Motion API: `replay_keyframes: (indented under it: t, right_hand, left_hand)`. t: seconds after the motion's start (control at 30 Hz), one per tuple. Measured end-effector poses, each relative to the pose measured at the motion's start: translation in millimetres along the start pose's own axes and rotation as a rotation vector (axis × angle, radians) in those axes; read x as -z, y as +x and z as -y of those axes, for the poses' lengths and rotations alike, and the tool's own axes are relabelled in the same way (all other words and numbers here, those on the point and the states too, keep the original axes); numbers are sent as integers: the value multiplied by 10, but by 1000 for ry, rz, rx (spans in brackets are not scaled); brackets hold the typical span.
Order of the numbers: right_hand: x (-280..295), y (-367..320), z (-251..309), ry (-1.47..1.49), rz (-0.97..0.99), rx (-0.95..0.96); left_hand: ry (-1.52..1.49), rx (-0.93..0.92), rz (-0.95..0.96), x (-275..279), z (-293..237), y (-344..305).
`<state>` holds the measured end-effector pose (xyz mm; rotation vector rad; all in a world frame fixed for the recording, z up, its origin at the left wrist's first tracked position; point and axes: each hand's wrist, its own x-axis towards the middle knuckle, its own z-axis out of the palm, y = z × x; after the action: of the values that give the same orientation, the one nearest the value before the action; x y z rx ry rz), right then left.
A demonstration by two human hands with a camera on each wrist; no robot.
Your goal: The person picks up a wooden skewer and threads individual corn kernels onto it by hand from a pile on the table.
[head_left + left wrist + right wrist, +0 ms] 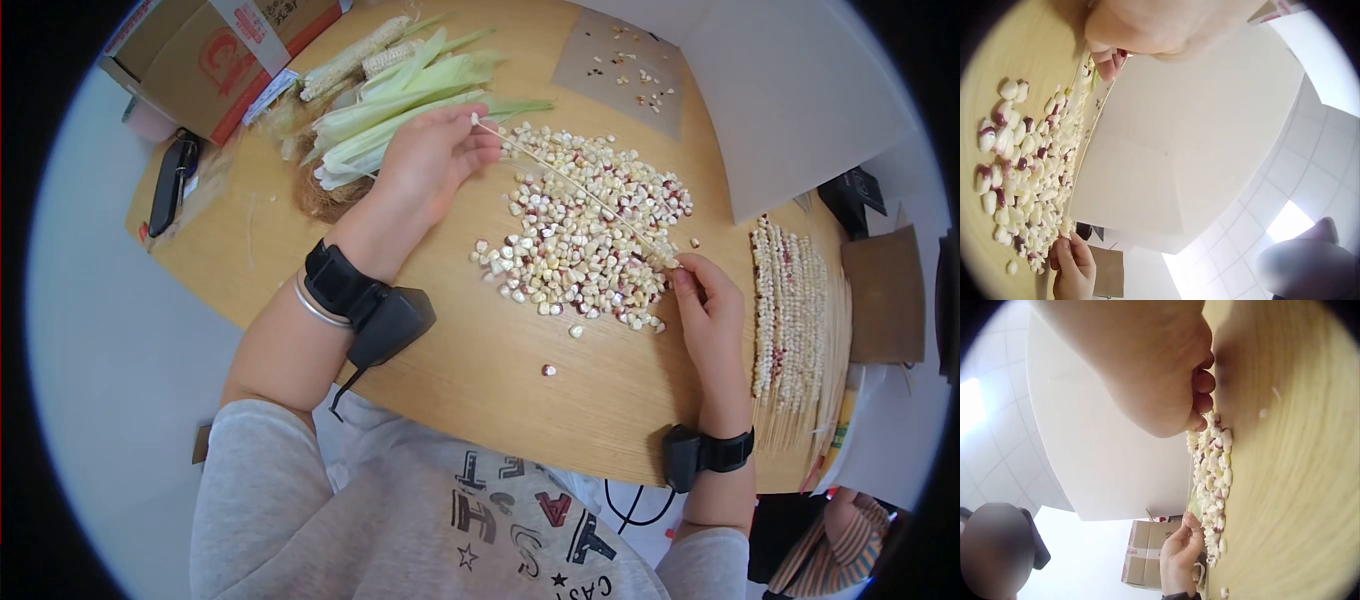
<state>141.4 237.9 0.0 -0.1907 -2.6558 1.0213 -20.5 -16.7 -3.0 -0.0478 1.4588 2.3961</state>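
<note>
A thin pale stick (560, 175) stretches slantwise over a heap of loose white and dark-red corn kernels (590, 230). Near its lower end a few kernels (662, 252) are threaded on it. My right hand (712, 315) pinches that end between thumb and fingers, at the heap's near right edge. At the far end of the stick, my left hand (432, 160) pinches a white kernel (474, 119) at the tip. In the right wrist view, the left hand (1180, 553) appears beyond the kernel heap (1213, 481), fingertips raised to the stick.
Sticks full of threaded kernels (788, 310) lie in a row at the right. Corn husks (400, 105) and cobs (355, 58) are at the back left, near a cardboard box (215, 65). A sheet with scattered bits (620, 70) lies at the back, beside a white panel (780, 90).
</note>
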Motion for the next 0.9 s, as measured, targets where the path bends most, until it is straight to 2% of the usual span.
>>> replay_keyframes:
  t: [0.27,0.9]
  right_hand:
    - [-1,5,-11,-19,14,-22]
    - [16,10,25,-14,29,-15]
  left_hand:
    - [135,-52,-42,-76,-41,-37]
    - [164,-87,-51,-90,-54,-44]
